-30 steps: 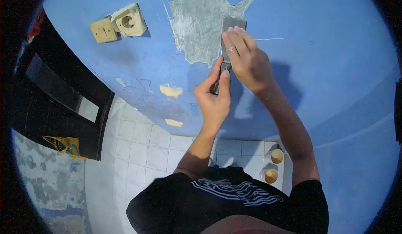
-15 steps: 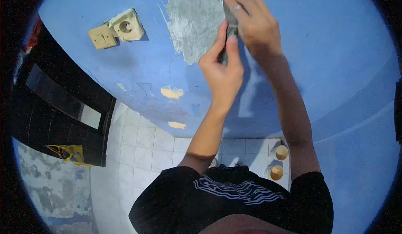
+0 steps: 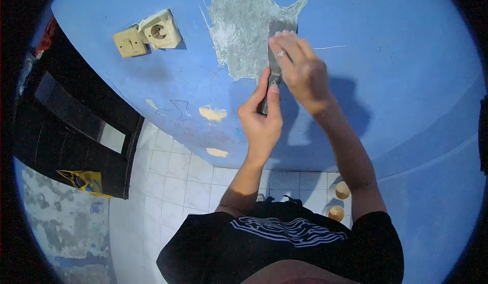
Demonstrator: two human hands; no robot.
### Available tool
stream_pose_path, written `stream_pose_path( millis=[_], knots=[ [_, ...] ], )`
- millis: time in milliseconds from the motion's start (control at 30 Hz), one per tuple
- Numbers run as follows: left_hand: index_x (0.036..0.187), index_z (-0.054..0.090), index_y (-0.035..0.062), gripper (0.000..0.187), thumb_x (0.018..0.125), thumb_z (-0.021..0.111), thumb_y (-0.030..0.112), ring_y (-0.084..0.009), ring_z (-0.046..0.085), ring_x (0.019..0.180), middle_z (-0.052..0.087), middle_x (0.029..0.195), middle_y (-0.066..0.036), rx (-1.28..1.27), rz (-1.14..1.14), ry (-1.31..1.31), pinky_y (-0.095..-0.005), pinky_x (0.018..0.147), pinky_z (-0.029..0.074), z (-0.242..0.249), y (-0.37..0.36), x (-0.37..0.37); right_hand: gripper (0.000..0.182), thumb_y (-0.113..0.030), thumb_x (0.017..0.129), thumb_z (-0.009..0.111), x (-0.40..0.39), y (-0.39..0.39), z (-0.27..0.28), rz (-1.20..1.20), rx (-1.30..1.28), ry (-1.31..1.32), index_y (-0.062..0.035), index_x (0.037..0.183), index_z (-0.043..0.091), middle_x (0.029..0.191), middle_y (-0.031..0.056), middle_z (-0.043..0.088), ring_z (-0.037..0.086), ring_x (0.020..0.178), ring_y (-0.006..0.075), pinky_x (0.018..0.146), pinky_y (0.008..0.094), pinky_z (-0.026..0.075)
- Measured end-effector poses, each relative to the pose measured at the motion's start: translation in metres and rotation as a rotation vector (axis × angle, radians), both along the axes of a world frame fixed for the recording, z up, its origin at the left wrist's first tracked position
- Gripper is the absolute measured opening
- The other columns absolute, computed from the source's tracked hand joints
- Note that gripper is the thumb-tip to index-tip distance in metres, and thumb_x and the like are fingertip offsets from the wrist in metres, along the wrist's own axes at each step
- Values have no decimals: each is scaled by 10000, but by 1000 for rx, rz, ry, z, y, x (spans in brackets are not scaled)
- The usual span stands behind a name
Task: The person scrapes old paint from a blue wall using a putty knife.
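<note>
- Putty knife: held at the blue wall, blade pointing up, over the right-hand border of the grey patch.
- Left hand: grip pinching the dark handle between thumb and fingers, below the blade.
- Right hand: fingertips side by side on the blade's face; its thumb is hidden, so whether this grip closes on the blade cannot be told.
- Patch edges: lower edge uneven, upper right corner drawn to a point, top with narrow spikes.
- Room to the right: broad blue wall, marked near the hand by a thin white line.
- Room to the left: past the patch, bare wall extends to the socket and switch, both well apart from the hands.
- Below: two round containers on the tiled floor, near the right arm.
</note>
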State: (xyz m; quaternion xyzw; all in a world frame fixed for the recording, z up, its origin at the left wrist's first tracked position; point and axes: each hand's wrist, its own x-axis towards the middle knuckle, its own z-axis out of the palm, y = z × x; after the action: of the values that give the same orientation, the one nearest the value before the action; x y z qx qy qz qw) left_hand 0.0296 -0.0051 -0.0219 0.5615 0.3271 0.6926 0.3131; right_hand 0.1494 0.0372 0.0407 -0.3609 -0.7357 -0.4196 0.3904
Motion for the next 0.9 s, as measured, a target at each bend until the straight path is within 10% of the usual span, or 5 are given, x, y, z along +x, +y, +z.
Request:
stream_pose_path(
  millis=[267,333,467,500,900],
  knots=[
    [1325,599,5,360,974,588,84,-13,408,523,518,668,55,97,78,-24,-200,462,329,0,6,13,364,-121,794,613,13,9,4,25,8,-24,-17,1138,667,1162,80,634,586,1165,262,974,347,531],
    [1305,592,-37,370,952,588,71,-134,627,996,704,1136,-190,-58,-25,-61,-271,879,488,-3,-1,1,393,-119,793,613,9,10,-8,36,21,-78,-16,1170,660,1190,92,631,573,1192,258,997,343,517],
    [1277,611,-41,350,949,596,77,-149,640,988,708,1118,-200,65,-3,-47,-281,882,492,35,28,19,433,-127,782,607,19,22,27,-75,187,-59,-1,1195,640,1207,109,629,569,1206,262,1007,328,507],
    [1302,622,10,348,965,614,99,-26,432,590,522,683,52,183,64,-28,-199,509,344,42,33,27,430,-146,792,599,24,30,40,-50,255,-82,0,1194,640,1207,115,630,583,1189,264,1001,328,510],
    [1340,589,21,372,980,596,112,-15,417,522,514,656,44,-39,-3,-22,-188,453,322,4,-3,9,436,-101,767,619,6,5,10,-27,45,-8,56,1174,623,1161,144,619,614,1079,296,935,347,539]
  ],
)
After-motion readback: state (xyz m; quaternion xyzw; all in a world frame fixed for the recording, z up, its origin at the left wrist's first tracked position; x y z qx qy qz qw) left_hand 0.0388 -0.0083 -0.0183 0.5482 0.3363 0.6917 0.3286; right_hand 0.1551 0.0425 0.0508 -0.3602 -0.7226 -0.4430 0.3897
